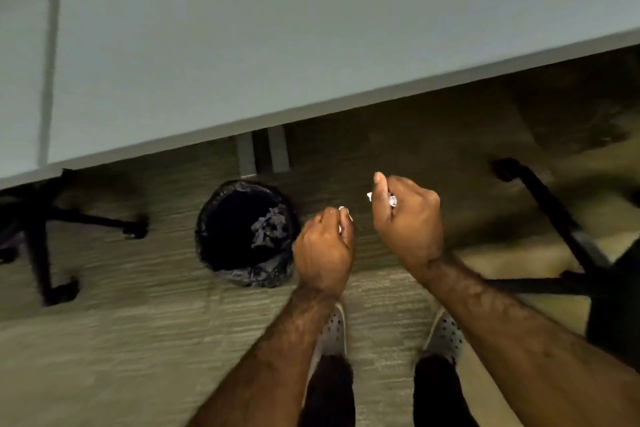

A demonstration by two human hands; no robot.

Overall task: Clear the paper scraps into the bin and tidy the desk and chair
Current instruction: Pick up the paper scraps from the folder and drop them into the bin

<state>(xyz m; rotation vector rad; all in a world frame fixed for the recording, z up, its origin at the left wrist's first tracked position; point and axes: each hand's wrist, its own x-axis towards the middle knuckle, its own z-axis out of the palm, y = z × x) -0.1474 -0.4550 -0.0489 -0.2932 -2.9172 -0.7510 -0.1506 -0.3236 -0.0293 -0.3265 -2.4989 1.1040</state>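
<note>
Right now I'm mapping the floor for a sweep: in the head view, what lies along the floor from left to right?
Left chair base → bin → left hand → right hand → right chair base.

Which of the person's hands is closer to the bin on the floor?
The left hand: it is just beside the bin, at its right edge. The right hand is further off to the right.
</note>
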